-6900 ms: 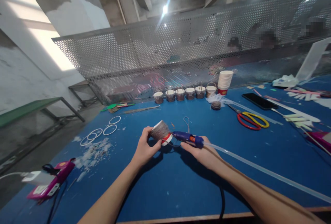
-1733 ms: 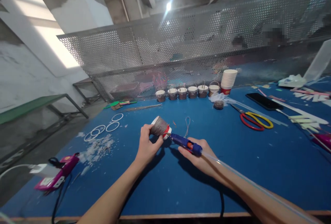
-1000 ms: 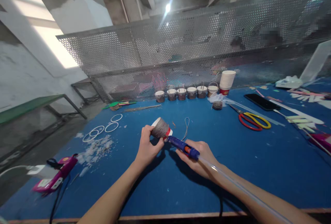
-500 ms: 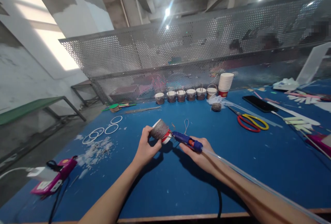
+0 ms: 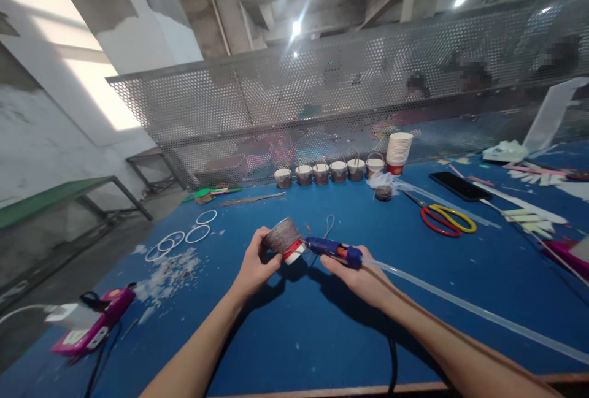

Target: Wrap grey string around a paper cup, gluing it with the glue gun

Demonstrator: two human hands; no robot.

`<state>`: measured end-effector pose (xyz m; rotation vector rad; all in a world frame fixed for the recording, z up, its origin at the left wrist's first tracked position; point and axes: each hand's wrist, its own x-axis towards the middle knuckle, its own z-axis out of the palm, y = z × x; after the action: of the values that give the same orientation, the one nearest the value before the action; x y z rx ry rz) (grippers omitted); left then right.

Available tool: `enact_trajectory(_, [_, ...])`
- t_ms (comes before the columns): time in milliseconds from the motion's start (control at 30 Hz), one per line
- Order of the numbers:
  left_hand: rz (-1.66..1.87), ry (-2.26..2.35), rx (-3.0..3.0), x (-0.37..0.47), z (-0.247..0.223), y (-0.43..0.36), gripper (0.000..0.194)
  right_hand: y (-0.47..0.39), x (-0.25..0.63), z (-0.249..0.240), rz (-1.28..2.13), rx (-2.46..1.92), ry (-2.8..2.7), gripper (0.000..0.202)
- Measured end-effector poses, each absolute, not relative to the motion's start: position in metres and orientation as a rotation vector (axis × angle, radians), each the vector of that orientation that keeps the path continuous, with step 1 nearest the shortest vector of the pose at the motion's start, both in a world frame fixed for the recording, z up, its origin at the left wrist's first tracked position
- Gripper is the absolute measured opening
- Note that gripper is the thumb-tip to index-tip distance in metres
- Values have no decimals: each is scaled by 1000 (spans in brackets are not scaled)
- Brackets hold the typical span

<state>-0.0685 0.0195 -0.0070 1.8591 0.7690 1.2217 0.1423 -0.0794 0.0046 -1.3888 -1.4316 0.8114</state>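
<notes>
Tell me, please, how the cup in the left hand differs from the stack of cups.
The held cup is tilted in the left hand, while the stack of cups stands upright on the table. The held cup is mostly wrapped in grey-brown cord; the stack of cups shows no wrapping. The held cup looks single, the stack of cups many nested together. Both show white and red.

Blue is filling the tabletop (image 5: 285,336), while a darker blue is covering the glue gun (image 5: 326,246), with orange peeking through! Grey-brown is wrapping the cup (image 5: 283,237), and red and white are flashing below. The scissors (image 5: 423,205) are sporting one red handle, one yellow; magenta is brightening the power strip (image 5: 97,322), and round holes are dotting the grey panel (image 5: 197,103).
</notes>
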Motion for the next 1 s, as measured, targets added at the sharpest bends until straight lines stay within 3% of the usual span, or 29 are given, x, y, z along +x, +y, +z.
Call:
enact_trajectory(333, [1222, 765, 1802, -69, -5, 21, 25, -80, 141, 4, 821, -1365, -1468, 33])
enact_trajectory(667, [1209, 745, 1664, -69, 2, 14, 28, -80, 146, 15, 982, -1374, -1281, 44])
enact_trajectory(833, [1169, 607, 1885, -67, -5, 11, 21, -73, 140, 5, 842, -1228, -1096, 18])
enact_trajectory(1000, [1156, 473, 2210, -66, -14, 10, 28, -70, 131, 1, 863, -1114, -1143, 14])
